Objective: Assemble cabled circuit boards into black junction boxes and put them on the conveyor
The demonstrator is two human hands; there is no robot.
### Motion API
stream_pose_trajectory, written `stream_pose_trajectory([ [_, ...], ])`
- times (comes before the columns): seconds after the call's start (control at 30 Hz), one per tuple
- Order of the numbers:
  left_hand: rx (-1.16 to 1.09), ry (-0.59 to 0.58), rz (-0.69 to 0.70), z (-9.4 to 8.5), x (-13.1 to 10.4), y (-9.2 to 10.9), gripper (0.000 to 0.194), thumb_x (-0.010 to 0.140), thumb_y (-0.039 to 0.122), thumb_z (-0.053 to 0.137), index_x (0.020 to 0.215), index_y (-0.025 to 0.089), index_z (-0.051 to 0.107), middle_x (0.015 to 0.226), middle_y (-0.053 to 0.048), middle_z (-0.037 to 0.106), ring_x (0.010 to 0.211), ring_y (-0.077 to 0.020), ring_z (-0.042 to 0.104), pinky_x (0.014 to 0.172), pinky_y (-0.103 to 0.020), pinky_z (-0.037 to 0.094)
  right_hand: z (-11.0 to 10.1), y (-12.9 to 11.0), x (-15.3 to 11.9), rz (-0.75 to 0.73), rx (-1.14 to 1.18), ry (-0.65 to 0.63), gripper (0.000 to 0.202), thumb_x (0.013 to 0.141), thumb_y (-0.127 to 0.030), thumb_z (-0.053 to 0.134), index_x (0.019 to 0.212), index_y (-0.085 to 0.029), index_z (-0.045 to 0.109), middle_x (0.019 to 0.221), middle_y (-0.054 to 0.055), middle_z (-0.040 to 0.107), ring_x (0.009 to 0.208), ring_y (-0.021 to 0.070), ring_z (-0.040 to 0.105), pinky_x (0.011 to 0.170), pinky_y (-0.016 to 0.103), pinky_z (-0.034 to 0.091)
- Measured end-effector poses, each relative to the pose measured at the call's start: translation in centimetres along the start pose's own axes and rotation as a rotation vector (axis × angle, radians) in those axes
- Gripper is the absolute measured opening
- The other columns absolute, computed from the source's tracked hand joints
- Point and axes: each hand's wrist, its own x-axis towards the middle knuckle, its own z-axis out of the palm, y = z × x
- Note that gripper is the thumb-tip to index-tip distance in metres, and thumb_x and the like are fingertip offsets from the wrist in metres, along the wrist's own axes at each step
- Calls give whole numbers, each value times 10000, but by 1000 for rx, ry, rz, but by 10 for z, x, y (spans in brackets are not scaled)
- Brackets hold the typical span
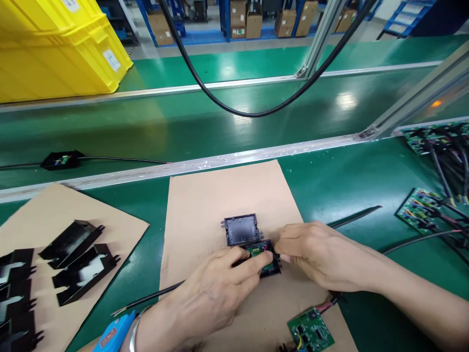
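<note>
Lying on the cardboard is an opened black plastic case: one half (242, 230) shows its bare inside, and the other half (275, 269) holds a green circuit board (255, 251). My left hand (223, 283) steadies this filled half, its fingers bent over it and one fingertip on the board. At the right end of the case, my right hand (311, 252) has its fingers pinched together at a black cable (353, 216), which emerges behind the hand; the fingertips partly hide the grip. Another black cable (157, 294) with bared wire ends runs out from under my left hand.
A loose green circuit board (311, 330) lies at the front of the cardboard sheet (198, 205). Several black case shells (86, 274) sit at left. Wired boards (421, 210) are at right. A black cable (252, 115) hangs overhead; yellow bins (62, 54) stand back left.
</note>
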Motion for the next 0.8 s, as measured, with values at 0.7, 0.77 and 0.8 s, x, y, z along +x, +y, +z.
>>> stream_pose_trajectory([
  [0.7, 7, -15, -78, -8, 3, 10, 343, 878, 127, 442, 1201, 123, 557, 1331, -108, 507, 1013, -251, 501, 901, -396, 505, 25, 2, -8, 11, -30, 231, 220, 885, -81, 446, 1020, -160, 603, 959, 84, 600, 885, 217, 515, 791, 363, 438],
  [0.77, -14, -28, -86, -7, 2, 9, 364, 868, 107, 441, 1214, 128, 553, 1292, -103, 523, 1020, -251, 498, 907, -394, 504, 30, 7, -7, -65, -11, 255, 260, 880, -28, 387, 921, -140, 618, 871, 82, 581, 803, 204, 479, 739, 356, 434],
  [0.8, -27, -44, -83, -7, 2, 9, 367, 866, 100, 440, 1214, 131, 554, 1286, -98, 527, 1019, -248, 499, 907, -390, 505, 33, 9, -6, -88, -5, 261, 283, 873, -8, 366, 887, -128, 621, 840, 83, 571, 774, 200, 462, 713, 352, 430],
])
